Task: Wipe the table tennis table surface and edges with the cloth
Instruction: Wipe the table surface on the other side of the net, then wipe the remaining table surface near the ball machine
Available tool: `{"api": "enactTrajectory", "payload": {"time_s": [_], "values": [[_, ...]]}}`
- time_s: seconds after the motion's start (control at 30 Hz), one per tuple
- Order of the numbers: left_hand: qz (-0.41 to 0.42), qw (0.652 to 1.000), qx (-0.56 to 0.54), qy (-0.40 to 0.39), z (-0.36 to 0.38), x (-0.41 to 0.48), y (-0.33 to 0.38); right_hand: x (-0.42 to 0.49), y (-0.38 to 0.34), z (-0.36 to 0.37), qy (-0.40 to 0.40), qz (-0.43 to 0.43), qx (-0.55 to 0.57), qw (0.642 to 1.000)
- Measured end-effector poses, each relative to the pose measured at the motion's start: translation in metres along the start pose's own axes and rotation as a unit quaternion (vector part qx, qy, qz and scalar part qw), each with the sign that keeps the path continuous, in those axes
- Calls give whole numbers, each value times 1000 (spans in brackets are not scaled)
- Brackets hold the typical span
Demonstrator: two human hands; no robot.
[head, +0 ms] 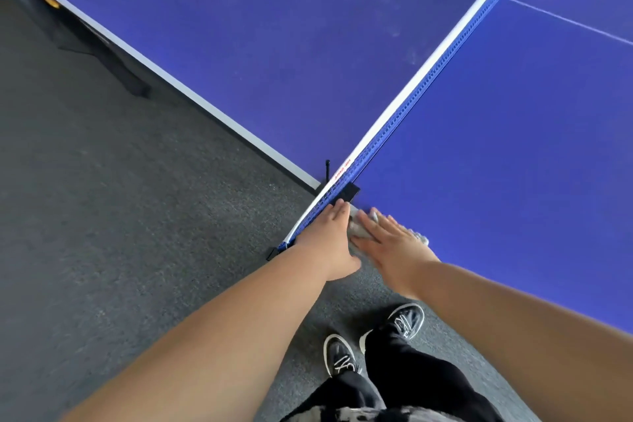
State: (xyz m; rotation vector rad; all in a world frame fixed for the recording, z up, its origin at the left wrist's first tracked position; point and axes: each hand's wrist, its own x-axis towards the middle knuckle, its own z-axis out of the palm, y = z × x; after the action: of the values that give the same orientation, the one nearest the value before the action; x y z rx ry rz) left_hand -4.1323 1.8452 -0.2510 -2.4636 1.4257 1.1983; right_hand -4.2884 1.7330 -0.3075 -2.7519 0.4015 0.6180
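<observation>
Cloth (358,229) lies bunched under your right hand (394,243) (most of it is hidden by the palm). That hand's fingers are straight and spread, pressing the cloth flat on the near edge of the table (513,164), just beside the net clamp (349,193). Your left hand (330,233) is unclenched too, with straight fingers touching the cloth's left side and the low end of the net (411,96). The cloth looks thin, soft and light, so it will likely crumple and slide easily on the smooth blue top. Put your palm on its middle, or pinch a fold to wrap over the edge. The table looks rigid. The net is fabric and could snag. Grey carpet (137,216) lies below.
</observation>
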Motion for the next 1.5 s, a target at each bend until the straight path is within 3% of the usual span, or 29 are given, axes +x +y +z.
{"api": "enactTrajectory", "payload": {"time_s": [0.17, 0.43, 0.63, 0.93, 1.17, 1.5], "values": [[-39, 999, -3, 7, -14, -26, 11, -40, -16, -49, -13, 94, 97, 991], [-6, 998, -24, 62, -53, -68, 21, -74, -25, -140, -6, 117, 123, 985], [-24, 987, -60, 151, -74, -110, 33, -97, -38, -180, 33, 90, 137, 986], [-78, 968, -99, 218, -69, -190, 27, -108, -59, -207, 58, 0, 97, 994], [-119, 950, -116, 265, -77, -246, -25, -80, -120, -220, 99, -76, 84, 989], [-147, 942, -154, 258, -92, -260, -151, -1, -215, -231, 97, -75, 65, 990]]}}
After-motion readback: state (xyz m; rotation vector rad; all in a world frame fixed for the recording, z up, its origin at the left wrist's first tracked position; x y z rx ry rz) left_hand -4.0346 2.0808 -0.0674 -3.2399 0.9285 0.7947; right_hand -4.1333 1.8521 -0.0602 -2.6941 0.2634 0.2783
